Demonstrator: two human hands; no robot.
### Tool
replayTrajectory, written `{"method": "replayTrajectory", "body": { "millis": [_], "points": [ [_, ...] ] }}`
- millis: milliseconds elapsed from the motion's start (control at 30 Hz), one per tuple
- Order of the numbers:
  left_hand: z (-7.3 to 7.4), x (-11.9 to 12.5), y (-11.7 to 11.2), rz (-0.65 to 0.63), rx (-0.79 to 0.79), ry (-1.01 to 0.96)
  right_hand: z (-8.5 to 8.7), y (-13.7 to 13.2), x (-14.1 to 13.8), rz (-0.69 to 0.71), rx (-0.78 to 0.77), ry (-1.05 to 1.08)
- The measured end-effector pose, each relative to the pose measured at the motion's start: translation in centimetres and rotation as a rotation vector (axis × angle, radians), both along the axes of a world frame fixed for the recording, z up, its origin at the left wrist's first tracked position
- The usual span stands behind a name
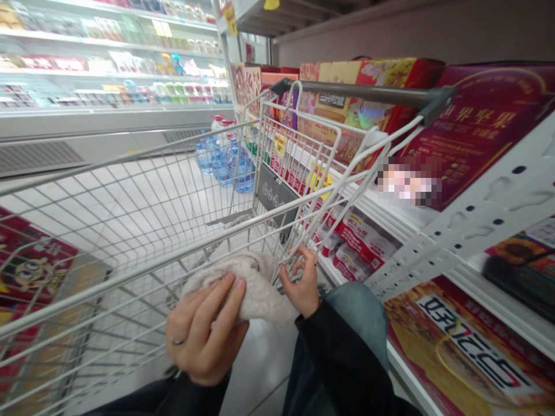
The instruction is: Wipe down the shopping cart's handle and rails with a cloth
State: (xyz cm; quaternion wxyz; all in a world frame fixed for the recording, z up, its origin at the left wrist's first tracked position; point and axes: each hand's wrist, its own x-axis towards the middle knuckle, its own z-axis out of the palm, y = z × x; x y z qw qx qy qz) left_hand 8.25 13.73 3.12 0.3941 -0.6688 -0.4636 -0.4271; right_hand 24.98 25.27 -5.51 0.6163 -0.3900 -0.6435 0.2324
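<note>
The left hand point(206, 335), at 7 o'clock in the view and wearing 1 silver-coloured ring, has its fingers curled over a crumpled, pale beige cloth point(264, 294) and grasps it. The cloth lies at 6 o'clock, against the outside of a light-grey metal wire shopping cart point(243, 226). The right hand point(306, 283), at 5 o'clock, has bent fingers beside the cart's wires, near the cloth's right side; I cannot tell whether it pinches a wire or is released. The cart's dark grey bar handle point(359, 92) spans 1 to 2 o'clock. Clear blue plastic water bottles point(240, 167) stand on the floor at 10 o'clock, beyond the cart. Red-and-white plastic-wrapped packs point(364, 237) sit on a white metal shelf between 3 and 4 o'clock, and a large maroon box point(485, 121) is above them, between 2 and 3 o'clock.
</note>
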Motion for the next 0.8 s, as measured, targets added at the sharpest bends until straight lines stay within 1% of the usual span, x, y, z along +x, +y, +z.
{"method": "replayTrajectory", "body": {
  "millis": [100,167,233,267,333,433,500,567,700,733,800],
  "points": [
    [-0.5,0.4,-0.1,0.007,-0.021,0.017,0.0,0.0,0.1,-0.001,-0.003,0.002],
    [-1.2,0.6,-0.3,0.005,-0.065,0.041,0.0,0.0,0.2,0.004,-0.013,0.000],
    [-1.4,1.0,-0.4,0.004,-0.101,0.054,0.0,0.0,0.3,0.017,-0.021,-0.001],
    [-1.3,1.2,-0.2,0.002,-0.112,0.047,0.1,0.0,0.4,0.029,-0.024,0.001],
    [-0.5,1.8,0.3,-0.011,-0.102,0.026,0.0,0.0,0.6,0.051,-0.032,0.010],
    [1.0,2.5,1.4,-0.016,-0.031,0.010,0.0,0.0,0.9,0.071,-0.047,0.019],
    [1.4,2.8,1.9,-0.010,0.005,0.014,0.1,0.1,1.1,0.076,-0.051,0.017],
    [1.1,2.9,1.9,-0.010,0.002,0.013,0.2,0.1,1.2,0.080,-0.054,0.015],
    [-0.5,2.9,1.2,-0.001,-0.077,0.035,0.3,0.1,1.2,0.087,-0.068,0.024],
    [-0.6,2.9,1.2,0.004,-0.092,0.035,0.3,0.1,1.3,0.093,-0.070,0.027],
    [-0.1,3.1,1.4,0.004,-0.086,0.024,0.2,0.1,1.4,0.110,-0.070,0.036]
  ]
}}
